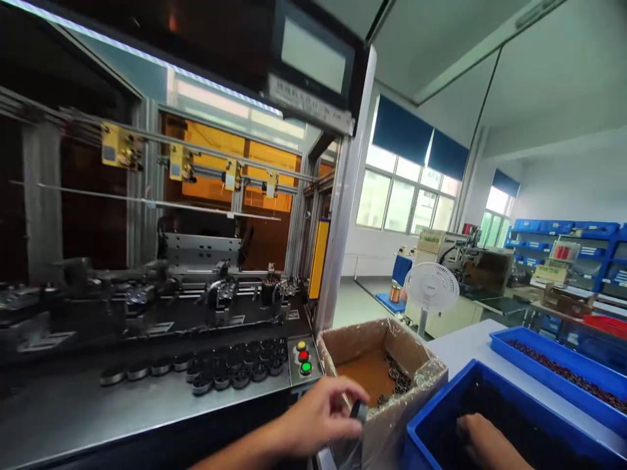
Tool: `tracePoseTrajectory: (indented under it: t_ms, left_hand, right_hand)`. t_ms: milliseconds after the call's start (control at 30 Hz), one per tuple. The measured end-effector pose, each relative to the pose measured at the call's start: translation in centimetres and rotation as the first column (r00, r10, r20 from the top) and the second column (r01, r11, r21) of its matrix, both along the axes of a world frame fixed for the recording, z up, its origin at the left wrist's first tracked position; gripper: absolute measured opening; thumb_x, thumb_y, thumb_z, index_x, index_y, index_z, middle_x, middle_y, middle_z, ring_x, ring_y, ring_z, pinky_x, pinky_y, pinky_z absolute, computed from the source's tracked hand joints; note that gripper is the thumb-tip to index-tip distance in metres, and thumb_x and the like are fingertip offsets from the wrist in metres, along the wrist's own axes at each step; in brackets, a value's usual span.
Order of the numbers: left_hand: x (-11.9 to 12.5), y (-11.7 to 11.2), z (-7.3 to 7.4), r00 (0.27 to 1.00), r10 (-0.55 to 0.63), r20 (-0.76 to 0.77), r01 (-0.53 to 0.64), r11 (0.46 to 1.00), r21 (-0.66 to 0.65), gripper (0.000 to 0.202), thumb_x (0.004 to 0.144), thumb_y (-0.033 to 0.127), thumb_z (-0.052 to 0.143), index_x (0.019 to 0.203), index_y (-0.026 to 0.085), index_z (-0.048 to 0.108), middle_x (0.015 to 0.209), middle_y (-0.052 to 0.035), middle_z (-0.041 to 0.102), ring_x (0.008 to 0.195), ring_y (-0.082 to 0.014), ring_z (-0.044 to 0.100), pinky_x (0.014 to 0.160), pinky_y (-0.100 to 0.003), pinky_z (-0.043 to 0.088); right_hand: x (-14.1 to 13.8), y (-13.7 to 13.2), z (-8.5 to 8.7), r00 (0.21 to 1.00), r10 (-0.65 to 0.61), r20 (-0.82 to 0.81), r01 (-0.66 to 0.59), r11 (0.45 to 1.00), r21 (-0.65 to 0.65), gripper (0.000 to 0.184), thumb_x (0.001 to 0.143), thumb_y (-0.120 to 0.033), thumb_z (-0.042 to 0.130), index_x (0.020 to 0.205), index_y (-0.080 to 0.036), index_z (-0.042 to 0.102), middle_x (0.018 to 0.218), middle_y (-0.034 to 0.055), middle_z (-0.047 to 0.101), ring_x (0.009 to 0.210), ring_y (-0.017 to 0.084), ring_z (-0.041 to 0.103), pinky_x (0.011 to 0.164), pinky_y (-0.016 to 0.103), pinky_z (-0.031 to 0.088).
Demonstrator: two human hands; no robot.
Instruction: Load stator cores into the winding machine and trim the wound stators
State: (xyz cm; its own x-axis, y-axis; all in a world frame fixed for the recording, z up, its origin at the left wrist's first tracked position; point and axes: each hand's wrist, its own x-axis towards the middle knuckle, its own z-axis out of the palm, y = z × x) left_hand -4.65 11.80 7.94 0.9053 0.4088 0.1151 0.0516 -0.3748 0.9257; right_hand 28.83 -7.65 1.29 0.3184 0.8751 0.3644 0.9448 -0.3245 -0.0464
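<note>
My left hand (321, 418) is in front of the cardboard box (337, 356), its thumb and fingers closed on a small dark ring (360, 411) with a metallic edge. My right hand (482, 438) reaches into the near blue bin (416, 424); its fingertips are lost in the dark interior, so I cannot make out whether it grips anything. Several ring parts (399, 378) lie in the box's far right corner. Rows of similar black rings (240, 377) stand on the machine's metal ledge (161, 418), left of my left hand.
Yellow, red and green buttons (304, 356) sit at the ledge's right end. Behind the ledge is an open machine bay with clamping fixtures (223, 294). A second blue tray (499, 336) of small reddish parts lies beyond the bin. A white fan (431, 287) stands behind the box.
</note>
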Motion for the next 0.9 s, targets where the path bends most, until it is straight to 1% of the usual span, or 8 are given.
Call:
tracePoseTrajectory:
  t_ms: [100, 200, 267, 300, 433, 467, 667, 900]
  left_hand:
    - [-4.7, -0.6, -2.6, 0.995, 0.095, 0.026, -0.082, 0.943, -0.323, 0.056, 0.057, 0.033, 0.090, 0.107, 0.017, 0.072, 0.070, 0.0048, 0.062, 0.061, -0.0077, 0.053, 0.058, -0.021, 0.033]
    - [-6.8, -2.4, -3.5, 0.982, 0.189, 0.025, -0.157, 0.874, -0.460, 0.072, 0.045, 0.029, 0.097, 0.111, 0.014, 0.072, 0.067, 0.0038, 0.065, 0.060, -0.0069, 0.054, 0.059, -0.020, 0.037]
    - [-6.9, -4.2, -3.8, 0.972, 0.216, 0.092, -0.139, 0.847, -0.513, 0.075, 0.042, 0.028, 0.100, 0.110, 0.012, 0.073, 0.082, -0.0009, 0.072, 0.062, -0.0059, 0.057, 0.063, -0.020, 0.044]
    - [-6.6, -5.1, -4.0, 0.965, 0.220, 0.140, -0.108, 0.826, -0.554, 0.077, 0.041, 0.029, 0.101, 0.111, 0.013, 0.074, 0.092, -0.0038, 0.074, 0.065, -0.0066, 0.061, 0.066, -0.022, 0.048]
    - [-5.0, -8.2, -5.5, 0.921, 0.253, 0.296, 0.003, 0.755, -0.656, 0.073, 0.045, 0.034, 0.101, 0.110, 0.013, 0.075, 0.104, -0.0087, 0.075, 0.078, -0.0121, 0.070, 0.084, -0.031, 0.057]
    - [-4.7, -8.8, -5.9, 0.916, 0.253, 0.311, 0.017, 0.750, -0.661, 0.071, 0.047, 0.034, 0.101, 0.110, 0.013, 0.075, 0.103, -0.0090, 0.075, 0.079, -0.0125, 0.070, 0.086, -0.032, 0.057]
    - [-3.5, -10.4, -7.3, 0.934, 0.199, 0.297, 0.080, 0.694, -0.716, 0.077, 0.032, 0.023, 0.104, 0.104, 0.014, 0.077, 0.087, -0.0041, 0.076, 0.077, -0.0128, 0.069, 0.084, -0.029, 0.058]
    - [-2.6, -10.1, -8.9, 0.906, 0.226, 0.358, 0.103, 0.703, -0.704, 0.062, 0.046, 0.010, 0.097, 0.104, 0.013, 0.077, 0.089, -0.0045, 0.078, 0.078, -0.0110, 0.071, 0.083, -0.025, 0.059]
  right_hand:
    - [0.1, 0.4, 0.5, 0.996, 0.087, 0.001, -0.086, 0.982, 0.170, 0.024, 0.070, -0.006, 0.052, 0.059, -0.026, 0.056, 0.066, 0.0048, 0.069, 0.063, 0.026, 0.072, 0.058, 0.035, 0.058]
    - [-1.2, 1.5, 1.9, 0.991, 0.137, 0.000, -0.134, 0.964, 0.228, 0.017, 0.081, -0.017, 0.051, 0.075, -0.023, 0.066, 0.080, 0.0075, 0.073, 0.071, 0.027, 0.074, 0.063, 0.037, 0.060]
    - [-4.0, 2.3, 3.1, 0.969, 0.248, -0.003, -0.238, 0.932, 0.272, 0.018, 0.090, -0.030, 0.052, 0.091, -0.022, 0.068, 0.092, 0.0081, 0.074, 0.079, 0.024, 0.074, 0.070, 0.035, 0.061]
    - [-6.0, 2.6, 3.7, 0.943, 0.333, 0.003, -0.317, 0.897, 0.308, 0.019, 0.093, -0.035, 0.055, 0.097, -0.022, 0.068, 0.095, 0.0072, 0.074, 0.083, 0.022, 0.074, 0.074, 0.033, 0.061]
    - [-15.1, 1.6, 4.8, 0.715, 0.696, 0.072, -0.613, 0.573, 0.544, 0.008, 0.094, -0.021, 0.064, 0.102, -0.022, 0.066, 0.095, 0.0039, 0.071, 0.085, 0.015, 0.072, 0.079, 0.022, 0.060]
    - [-16.8, 1.0, 4.7, 0.681, 0.730, 0.051, -0.631, 0.551, 0.546, 0.010, 0.094, -0.018, 0.063, 0.102, -0.022, 0.066, 0.094, 0.0041, 0.070, 0.085, 0.014, 0.071, 0.077, 0.021, 0.059]
    - [-19.7, -0.8, 3.1, 0.588, 0.806, -0.072, -0.688, 0.545, 0.480, 0.019, 0.094, -0.008, 0.061, 0.110, -0.018, 0.064, 0.093, 0.0065, 0.066, 0.090, 0.013, 0.068, 0.074, 0.020, 0.059]
    - [-18.7, -0.5, 2.5, 0.577, 0.813, -0.080, -0.717, 0.551, 0.426, 0.023, 0.094, -0.006, 0.059, 0.115, -0.012, 0.062, 0.103, 0.0106, 0.065, 0.103, 0.015, 0.065, 0.085, 0.022, 0.058]
